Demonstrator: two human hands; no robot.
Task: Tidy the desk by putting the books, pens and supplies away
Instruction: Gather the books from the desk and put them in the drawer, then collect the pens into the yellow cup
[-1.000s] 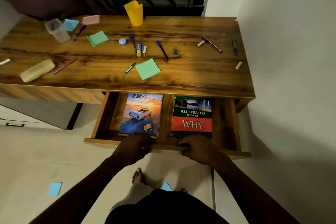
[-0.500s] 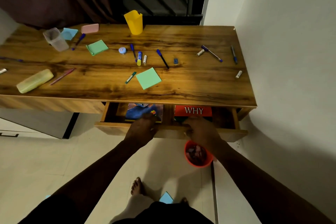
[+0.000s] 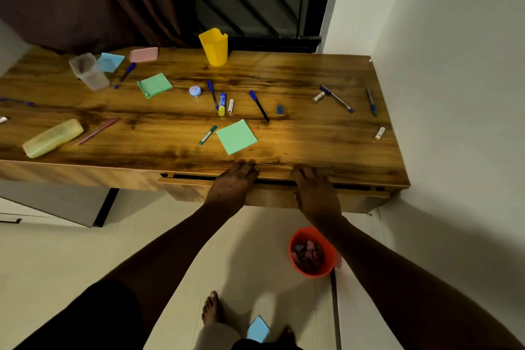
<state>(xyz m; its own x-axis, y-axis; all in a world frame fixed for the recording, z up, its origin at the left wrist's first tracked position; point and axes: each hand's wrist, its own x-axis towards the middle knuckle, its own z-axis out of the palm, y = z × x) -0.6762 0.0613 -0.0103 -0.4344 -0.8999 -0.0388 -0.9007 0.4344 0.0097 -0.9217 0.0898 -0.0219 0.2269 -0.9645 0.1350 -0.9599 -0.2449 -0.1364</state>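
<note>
The left hand (image 3: pixel 231 189) and right hand (image 3: pixel 316 193) pressed against the drawer front (image 3: pixel 272 199) under the counter (image 3: pixel 312 136), fingers (image 3: pixel 245 170) extended, gripping nothing; a thin gap showed above it.

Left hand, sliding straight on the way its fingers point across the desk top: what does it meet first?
Most likely the green sticky-note pad, lying just beyond the left hand; depth is hard to judge from this view.
</note>
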